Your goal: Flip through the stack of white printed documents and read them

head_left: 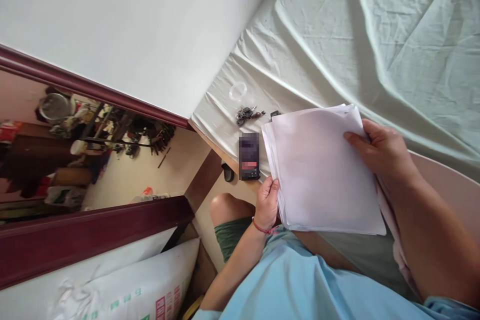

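A stack of white paper sheets (322, 175) is held up over my lap, its top sheet blank and its left edges slightly fanned. My left hand (267, 202) pinches the stack's lower left edge, thumb on top. At the upper right edge, my right hand (382, 147) grips it with the thumb lying over the front; the other fingers are mostly hidden behind. Just left of the paper lies a dark phone (249, 156) on the bed's edge. A bunch of keys (245, 115) rests beyond the phone, near a clear round ring (238, 91).
The bed (311, 55) has a wrinkled pale green sheet and meets a white wall (123, 20). To the left, a dark red door frame (93, 240) borders a cluttered room. White printed sacks (150, 280) stand at lower left. A dark slipper (227, 172) is on the floor.
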Demonstrator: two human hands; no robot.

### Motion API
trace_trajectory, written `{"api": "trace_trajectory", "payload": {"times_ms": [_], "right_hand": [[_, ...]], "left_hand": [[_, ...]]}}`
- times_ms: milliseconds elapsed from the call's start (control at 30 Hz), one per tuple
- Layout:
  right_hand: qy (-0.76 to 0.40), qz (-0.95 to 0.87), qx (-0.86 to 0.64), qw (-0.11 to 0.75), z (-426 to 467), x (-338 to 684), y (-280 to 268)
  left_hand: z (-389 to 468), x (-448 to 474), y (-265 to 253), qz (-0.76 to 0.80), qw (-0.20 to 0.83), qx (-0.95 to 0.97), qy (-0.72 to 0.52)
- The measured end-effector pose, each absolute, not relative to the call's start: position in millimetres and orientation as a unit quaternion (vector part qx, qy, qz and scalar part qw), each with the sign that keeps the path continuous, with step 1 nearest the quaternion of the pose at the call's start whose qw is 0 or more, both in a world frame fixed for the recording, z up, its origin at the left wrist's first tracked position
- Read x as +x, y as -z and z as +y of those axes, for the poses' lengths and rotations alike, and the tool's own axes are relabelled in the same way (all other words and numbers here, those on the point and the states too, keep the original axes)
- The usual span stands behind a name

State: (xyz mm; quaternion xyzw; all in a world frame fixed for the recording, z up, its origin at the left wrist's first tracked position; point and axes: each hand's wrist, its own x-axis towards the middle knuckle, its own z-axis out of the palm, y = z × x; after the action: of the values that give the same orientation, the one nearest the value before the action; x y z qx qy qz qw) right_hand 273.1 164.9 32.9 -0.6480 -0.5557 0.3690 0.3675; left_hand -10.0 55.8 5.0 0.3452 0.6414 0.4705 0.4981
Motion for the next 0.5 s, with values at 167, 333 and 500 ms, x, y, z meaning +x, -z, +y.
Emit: {"api": "trace_trajectory", "payload": {"times_ms": [167, 333, 500], "right_hand": [[-0.33, -0.569, -0.665, 0.353, 165.0, 273.7, -29.0], [-0.346, -0.531, -0.692, 0.346, 167.1, 282.7, -24.4], [-0.356, -0.495, -0.706, 0.361, 167.2, 292.5, -27.8]], "left_hand": [[57.7, -9.3, -1.6, 0.655, 0.484, 0.358, -0.456], [61.1, -9.6, -2.6, 0.667, 0.446, 0.408, -0.437], [65.1, -13.6, -0.6, 0.676, 0.417, 0.459, -0.399]]}}
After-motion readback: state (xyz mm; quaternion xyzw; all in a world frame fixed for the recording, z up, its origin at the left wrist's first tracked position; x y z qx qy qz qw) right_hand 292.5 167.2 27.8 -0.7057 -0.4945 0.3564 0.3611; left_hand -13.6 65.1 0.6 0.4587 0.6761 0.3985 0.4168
